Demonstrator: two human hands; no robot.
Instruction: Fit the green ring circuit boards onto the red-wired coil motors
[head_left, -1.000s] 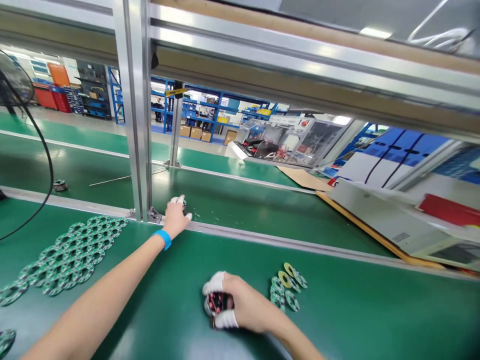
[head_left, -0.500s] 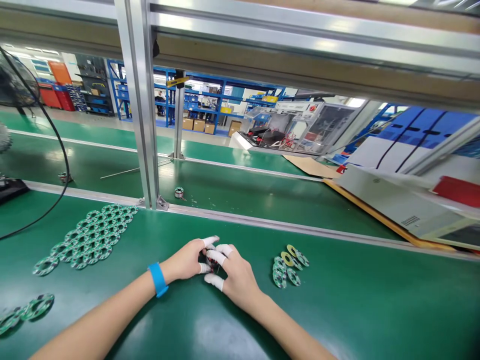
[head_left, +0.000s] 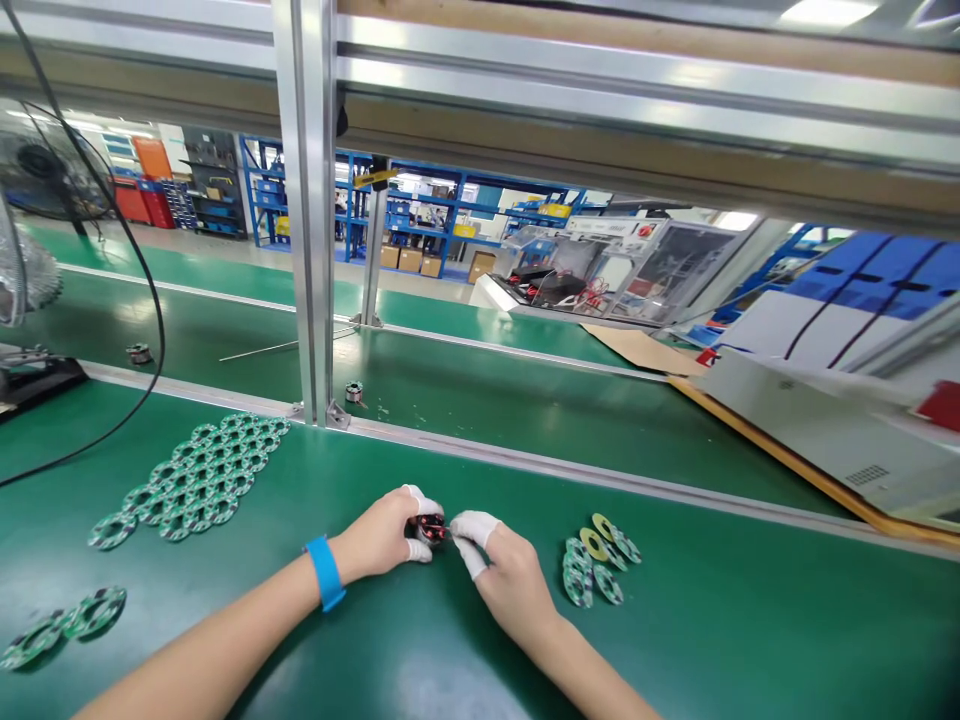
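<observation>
My left hand (head_left: pixel 384 535), with white finger cots and a blue wristband (head_left: pixel 325 572), is closed around a small motor stator (head_left: pixel 430 528). The stator looks round and dark, with red bits on the face turned up. Just to its right, my right hand (head_left: pixel 504 560) pinches thumb and forefinger together on what looks like a thin wire (head_left: pixel 449 532) at the stator's edge. White cots cover those fingertips too. Right of this hand lie several green ring-shaped circuit boards (head_left: pixel 577 572), a couple showing yellowish faces.
Rows of green ring boards (head_left: pixel 202 475) lie at left, with two more ring boards (head_left: pixel 94 612) nearer me. An aluminium post (head_left: pixel 309 220) rises from the bench's back rail. Behind it sits another stator (head_left: pixel 354 392). A black cable (head_left: pixel 154 300) hangs at left; a grey panel (head_left: pixel 810 420) leans at right.
My right hand has drawn back to the right from the stator and now pinches at its edge. The stator's face shows more. The view has shifted slightly.
</observation>
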